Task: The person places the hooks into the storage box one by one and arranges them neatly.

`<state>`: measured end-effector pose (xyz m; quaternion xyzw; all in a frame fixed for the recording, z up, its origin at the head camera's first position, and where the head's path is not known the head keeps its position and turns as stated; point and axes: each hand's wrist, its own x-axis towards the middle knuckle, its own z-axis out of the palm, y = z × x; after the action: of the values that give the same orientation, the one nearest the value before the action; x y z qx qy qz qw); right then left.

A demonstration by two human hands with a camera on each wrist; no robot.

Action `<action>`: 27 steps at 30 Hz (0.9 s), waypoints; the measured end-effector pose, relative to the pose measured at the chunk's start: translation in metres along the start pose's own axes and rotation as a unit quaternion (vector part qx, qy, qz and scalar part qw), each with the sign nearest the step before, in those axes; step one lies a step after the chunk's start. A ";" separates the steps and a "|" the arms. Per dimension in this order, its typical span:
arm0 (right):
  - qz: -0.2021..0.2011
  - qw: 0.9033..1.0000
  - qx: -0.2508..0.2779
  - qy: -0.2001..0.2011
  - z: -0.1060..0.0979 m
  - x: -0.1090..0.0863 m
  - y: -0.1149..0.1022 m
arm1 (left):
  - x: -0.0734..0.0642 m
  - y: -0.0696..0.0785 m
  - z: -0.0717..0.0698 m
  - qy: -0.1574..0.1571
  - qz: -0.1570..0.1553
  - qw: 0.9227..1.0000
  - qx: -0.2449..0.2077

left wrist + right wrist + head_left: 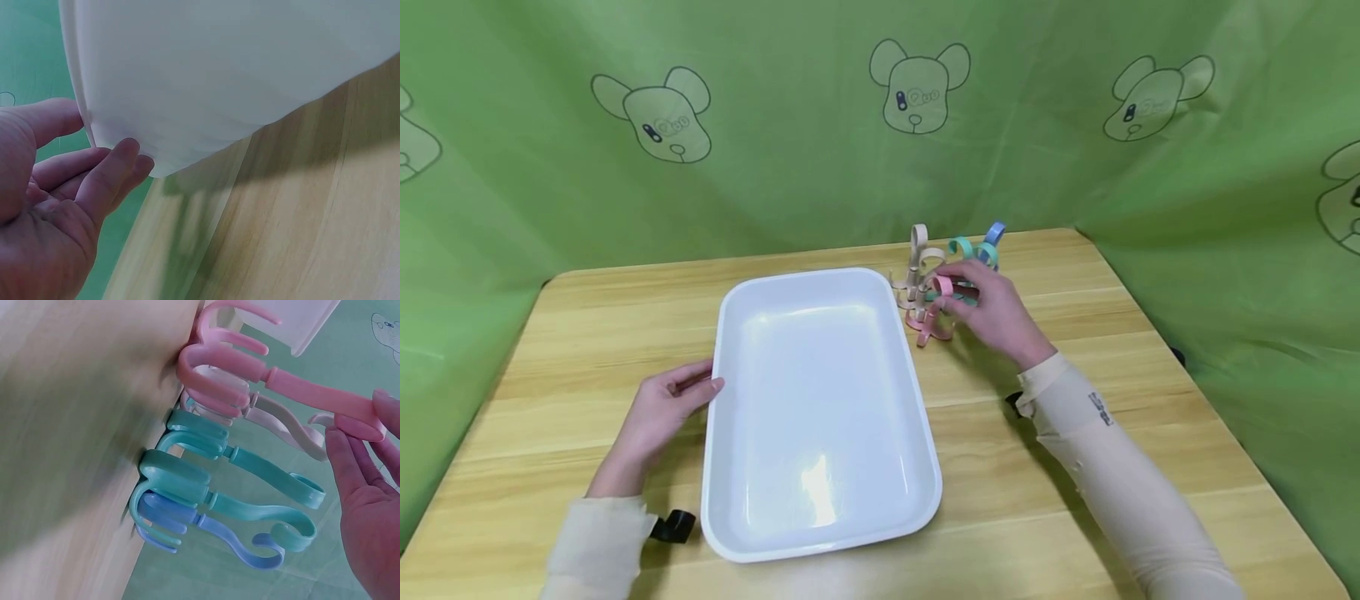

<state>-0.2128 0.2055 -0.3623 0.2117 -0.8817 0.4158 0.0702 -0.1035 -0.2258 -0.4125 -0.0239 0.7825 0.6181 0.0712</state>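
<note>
My left hand (658, 412) grips the left rim of a large white plastic tray (820, 400), thumb over the edge. The left wrist view shows the fingers on the tray's outer side (206, 75). At the back right, my right hand (996, 304) pinches the curled top of a pink multi-prong hanging hook (312, 394). That hook stands upright, its prongs down by the table. Beside it are beige hooks (918, 242), two teal hooks (262, 469) and a blue hook (995, 233) of the same kind. In the head view my hand partly hides the teal and blue ones.
The tray lies on a wooden table (1022, 500), its far right corner close to the hook cluster. A green curtain (805, 192) with bear-head drawings hangs behind and at both sides. Black wrist-worn pieces (674, 527) stick out near the sleeves.
</note>
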 end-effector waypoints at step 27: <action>-0.045 0.997 0.054 0.036 -0.023 -0.007 -0.040 | 0.001 -0.006 0.000 0.005 -0.017 1.000 -0.022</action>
<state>-0.1899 0.2023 -0.3214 0.2401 -0.8444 0.4663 0.1091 -0.1035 -0.2269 -0.4187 -0.0422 0.7682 0.6341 0.0776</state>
